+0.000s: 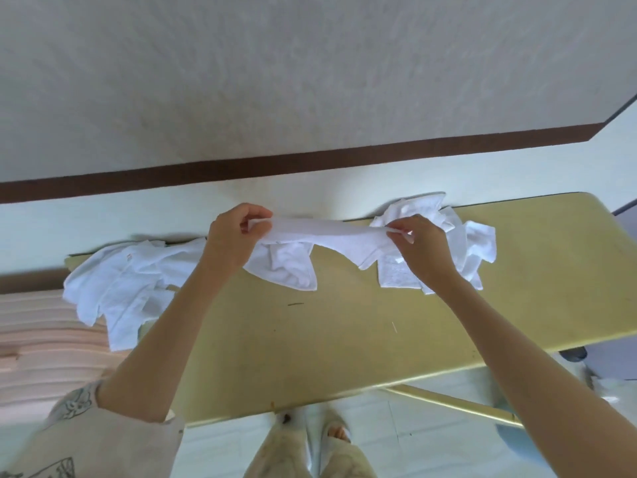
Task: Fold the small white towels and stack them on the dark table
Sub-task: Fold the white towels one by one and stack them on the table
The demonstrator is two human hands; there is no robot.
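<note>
Head view: I've got the towel (324, 236) stretched left-right, left hand (238, 236) and right hand (418, 244) each pinching one end above the counter (344, 339); next I'd fold ends together.

A plain room at home: textured wall (310, 81), brown skirting board (310, 162), folding table (344, 339), pink bedding (41, 339) alongside.
</note>
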